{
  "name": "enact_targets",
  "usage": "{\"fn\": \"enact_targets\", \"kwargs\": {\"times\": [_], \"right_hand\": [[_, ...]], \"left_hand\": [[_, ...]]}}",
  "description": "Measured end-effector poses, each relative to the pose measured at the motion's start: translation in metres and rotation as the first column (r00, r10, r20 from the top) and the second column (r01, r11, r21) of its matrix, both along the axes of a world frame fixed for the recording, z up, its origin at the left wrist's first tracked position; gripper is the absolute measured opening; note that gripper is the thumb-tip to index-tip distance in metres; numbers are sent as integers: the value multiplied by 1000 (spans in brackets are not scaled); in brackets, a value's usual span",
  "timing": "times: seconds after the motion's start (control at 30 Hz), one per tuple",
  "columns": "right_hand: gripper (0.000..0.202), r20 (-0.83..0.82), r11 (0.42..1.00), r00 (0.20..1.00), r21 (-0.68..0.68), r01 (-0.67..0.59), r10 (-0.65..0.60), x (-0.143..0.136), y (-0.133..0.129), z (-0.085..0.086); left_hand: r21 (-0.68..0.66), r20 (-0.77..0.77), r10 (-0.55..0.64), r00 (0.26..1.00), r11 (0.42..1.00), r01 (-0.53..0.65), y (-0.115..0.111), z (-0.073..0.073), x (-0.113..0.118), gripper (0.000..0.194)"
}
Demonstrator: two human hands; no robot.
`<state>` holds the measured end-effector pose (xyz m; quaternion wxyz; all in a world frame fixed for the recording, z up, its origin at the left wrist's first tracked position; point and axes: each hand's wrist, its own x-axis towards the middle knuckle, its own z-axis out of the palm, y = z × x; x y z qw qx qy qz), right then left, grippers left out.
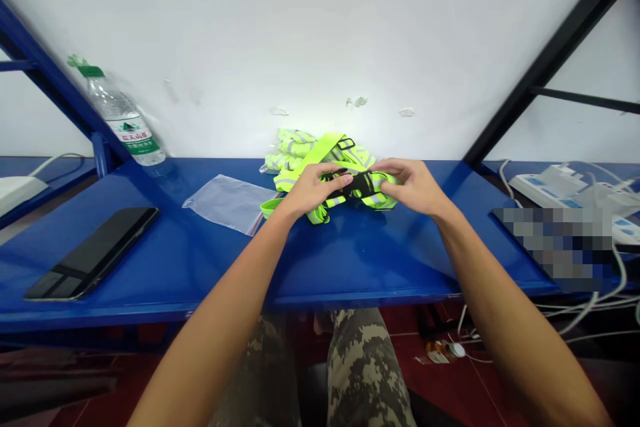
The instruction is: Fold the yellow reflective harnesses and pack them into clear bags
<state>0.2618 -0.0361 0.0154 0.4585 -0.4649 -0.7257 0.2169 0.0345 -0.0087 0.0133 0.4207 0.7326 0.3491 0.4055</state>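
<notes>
Currently L hand & R hand both on blk buckle

Nearest, well below the buckle: camo trousers, under the table edge. L forearm & R forearm slant up from lower L & lower R, converging on either side of the buckle, over the blue table. L hand pinches the buckle's L end, thumb laid across the front & pointing R, fingers mostly hidden behind. R hand, palm turned inward, holds the hi-vis strap just R of the buckle: thumb bent in front, index arched over the top; other fingers partly hidden. Can't tell if buckle halves are fully joined.

Far L of buckle & a bit nearer, a phone lies flat; btwn phone & buckle, a clear zip bag, also flat. Well R of buckle: a pixelated flat item, w/ white power strips beside it. Just behind buckle, more hi-vis webbing in a heap, incl. some in clear plastic. Farther back, L of buckle: water bottle, green cap, near the white wall.
</notes>
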Motion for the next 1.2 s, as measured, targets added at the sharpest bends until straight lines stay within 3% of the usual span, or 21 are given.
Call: {"fn": "enact_targets", "kwargs": {"times": [0.1, 0.17, 0.3, 0.37, 0.57, 0.73, 1.2], "right_hand": [[26, -144, 989, 987, -137, 57, -77, 9, 6, 0], [25, -163, 986, 982, -151, 72, -96, 10, 5, 3], [40, 43, 995, 997, -84, -62, 66, -5, -4, 2], [42, 116, 993, 991, -100, -59, 71, -12, -4, -6], [40, -9, 992, 993, -48, 115, -116, -1, 9, -26], [34, 23, 998, 1000, -65, 6, -5, -1, 3, -23], [28, 100, 998, 993, -21, -61, 63, -15, -6, -21]], "left_hand": [[-25, 51, 6, 999, 1000, -5, 2, 1, -4, 41], [-44, 62, 11, 998, 999, -9, 2, 1, -6, 42], [-49, 62, 32, 998, 998, -29, 4, -1, -8, 43], [-47, 43, 22, 999, 999, -20, 5, -3, -8, 45], [-87, 6, 6, 1000, 996, -6, 5, -6, -4, 64], [-47, -43, 14, 999, 999, -16, 5, -8, -1, 64], [20, -184, 27, 983, 1000, -24, -4, -12, 5, 65]]}}
